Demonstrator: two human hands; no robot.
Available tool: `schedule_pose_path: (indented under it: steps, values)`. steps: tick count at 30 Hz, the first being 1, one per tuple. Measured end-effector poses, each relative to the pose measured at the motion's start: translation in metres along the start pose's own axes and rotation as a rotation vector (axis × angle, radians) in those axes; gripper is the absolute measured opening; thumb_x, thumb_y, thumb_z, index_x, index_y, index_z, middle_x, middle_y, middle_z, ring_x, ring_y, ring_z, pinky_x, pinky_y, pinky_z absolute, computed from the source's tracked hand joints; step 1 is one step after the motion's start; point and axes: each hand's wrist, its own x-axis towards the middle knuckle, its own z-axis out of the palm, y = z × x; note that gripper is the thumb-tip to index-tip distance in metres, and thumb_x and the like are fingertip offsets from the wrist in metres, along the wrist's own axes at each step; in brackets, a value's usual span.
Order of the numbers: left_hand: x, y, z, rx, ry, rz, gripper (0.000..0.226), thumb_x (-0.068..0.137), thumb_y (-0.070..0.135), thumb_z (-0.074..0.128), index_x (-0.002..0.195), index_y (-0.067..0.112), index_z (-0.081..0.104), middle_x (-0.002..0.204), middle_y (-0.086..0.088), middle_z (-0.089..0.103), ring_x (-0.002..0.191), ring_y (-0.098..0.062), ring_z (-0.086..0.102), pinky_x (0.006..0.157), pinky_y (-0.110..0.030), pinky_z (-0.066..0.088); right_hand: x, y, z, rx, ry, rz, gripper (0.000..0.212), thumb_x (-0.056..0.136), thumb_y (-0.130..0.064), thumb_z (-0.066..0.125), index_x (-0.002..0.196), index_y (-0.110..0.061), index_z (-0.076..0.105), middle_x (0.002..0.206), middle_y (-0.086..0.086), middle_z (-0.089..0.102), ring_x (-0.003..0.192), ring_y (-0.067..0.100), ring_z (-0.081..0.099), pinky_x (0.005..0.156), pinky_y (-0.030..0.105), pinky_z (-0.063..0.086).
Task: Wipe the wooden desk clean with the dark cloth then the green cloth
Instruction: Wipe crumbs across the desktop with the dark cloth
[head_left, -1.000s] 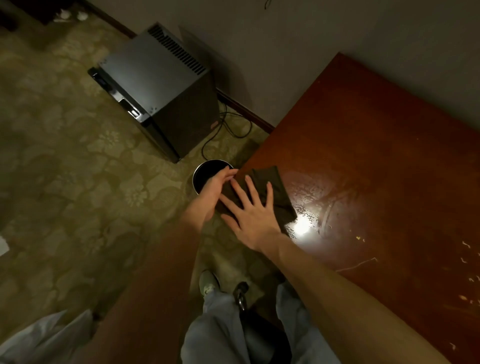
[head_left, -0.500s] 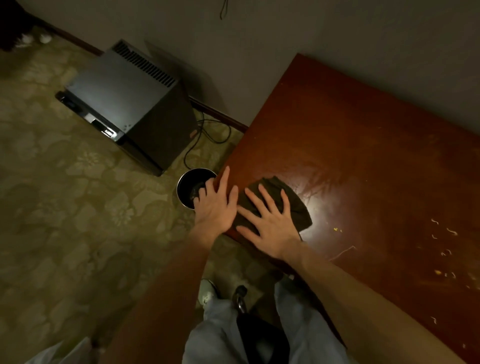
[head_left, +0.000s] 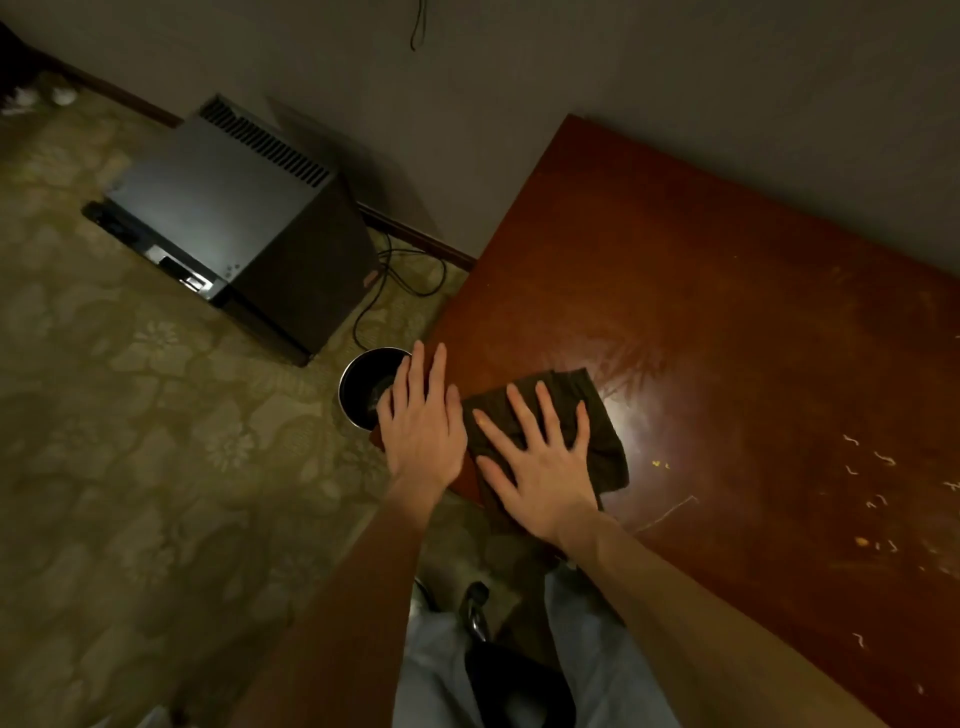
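The dark cloth (head_left: 597, 415) lies flat near the left front corner of the reddish wooden desk (head_left: 701, 291). My right hand (head_left: 540, 467) presses on the cloth with straight, spread fingers. My left hand (head_left: 423, 421) lies flat at the desk's left edge, fingers straight, just left of the cloth and partly over the bin below. Small light crumbs and scraps (head_left: 878, 467) are scattered on the desk's right side. No green cloth is in view.
A round dark waste bin (head_left: 363, 387) stands on the patterned carpet (head_left: 156, 441) beside the desk's left edge. A grey mini fridge (head_left: 234, 208) sits farther left by the wall, with a cable (head_left: 395, 280) behind it. My legs and shoes show below.
The cloth and my right hand have slid a little right, away from the desk's left edge. My left hand has flattened out beside the cloth at the edge.
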Motion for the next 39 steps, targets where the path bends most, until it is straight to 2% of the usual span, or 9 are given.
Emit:
schedule_pose_path:
  steps: [6,10,14,16,20,26,29,33,39]
  values:
    - [0.0,0.0,0.006,0.046,0.044,0.009,0.054,0.114,0.044,0.025,0.167,0.035,0.02,0.175,0.0,0.021,0.158,-0.023,0.026,0.121,-0.05,0.03,0.093,0.035,-0.039,-0.076,-0.041,-0.146,0.065,0.1,-0.079,0.01,0.16,-0.059,-0.003,0.176,-0.007,-0.01,0.16,0.026,-0.019,0.12,0.07,-0.014]
    - [0.003,0.0,0.007,0.06,0.032,-0.006,0.053,0.112,0.042,0.029,0.164,0.031,0.03,0.17,-0.008,0.03,0.152,-0.029,0.035,0.12,-0.052,0.034,0.109,0.033,-0.043,-0.055,0.007,-0.04,0.063,0.102,-0.074,0.009,0.162,-0.055,0.0,0.176,-0.007,-0.007,0.161,0.026,-0.017,0.122,0.069,-0.011]
    - [0.013,0.008,0.005,0.009,0.058,-0.03,0.049,0.107,0.032,0.04,0.153,0.019,0.042,0.159,-0.014,0.043,0.141,-0.033,0.046,0.114,-0.051,0.039,0.072,0.009,-0.027,0.04,0.021,0.064,0.059,0.107,-0.065,0.01,0.163,-0.052,-0.001,0.176,-0.003,-0.011,0.161,0.028,-0.018,0.122,0.066,-0.016]
    - [0.015,0.014,0.005,-0.011,0.087,-0.083,0.048,0.108,0.03,0.043,0.154,0.019,0.04,0.155,-0.013,0.046,0.137,-0.032,0.049,0.11,-0.05,0.04,0.061,0.004,-0.022,0.032,-0.013,0.054,0.058,0.106,-0.065,0.009,0.162,-0.055,-0.006,0.175,-0.003,-0.015,0.16,0.03,-0.021,0.12,0.068,-0.019]
    - [0.014,0.011,0.007,0.006,0.099,-0.051,0.051,0.111,0.034,0.039,0.162,0.027,0.032,0.157,-0.011,0.044,0.139,-0.03,0.048,0.111,-0.051,0.042,0.1,0.016,-0.036,-0.006,-0.024,-0.027,0.06,0.103,-0.072,0.007,0.159,-0.059,-0.008,0.175,-0.004,-0.016,0.159,0.031,-0.023,0.118,0.073,-0.016]
    - [0.016,0.01,0.011,0.05,0.087,-0.007,0.056,0.112,0.039,0.034,0.166,0.037,0.02,0.172,-0.003,0.026,0.153,-0.025,0.033,0.118,-0.05,0.033,0.166,0.057,-0.066,-0.016,0.007,0.036,0.061,0.102,-0.074,0.008,0.16,-0.059,-0.001,0.176,-0.009,-0.012,0.16,0.026,-0.02,0.12,0.072,-0.011]
    - [0.017,0.009,0.01,0.052,0.082,0.019,0.054,0.113,0.038,0.031,0.166,0.036,0.022,0.176,0.001,0.018,0.159,-0.02,0.022,0.124,-0.05,0.026,0.148,0.065,-0.063,0.04,0.041,0.139,0.06,0.105,-0.07,0.009,0.162,-0.055,0.002,0.176,-0.009,-0.01,0.16,0.025,-0.02,0.121,0.07,-0.014]
    - [0.015,0.014,0.007,0.071,0.094,0.04,0.055,0.111,0.035,0.028,0.165,0.029,0.029,0.175,-0.002,0.02,0.161,-0.02,0.019,0.127,-0.05,0.022,0.085,0.058,-0.04,0.078,0.119,0.225,0.059,0.107,-0.065,0.01,0.164,-0.051,0.003,0.177,-0.004,-0.002,0.162,0.028,-0.012,0.122,0.07,-0.009]
    - [0.032,0.027,-0.002,0.135,0.036,0.216,0.057,0.108,0.03,0.027,0.161,0.013,0.039,0.174,-0.003,0.022,0.162,-0.017,0.016,0.129,-0.045,0.021,0.036,0.055,-0.027,0.079,0.043,0.295,0.059,0.106,-0.07,0.012,0.161,-0.057,-0.004,0.176,-0.007,-0.008,0.16,0.026,-0.02,0.121,0.069,-0.015]
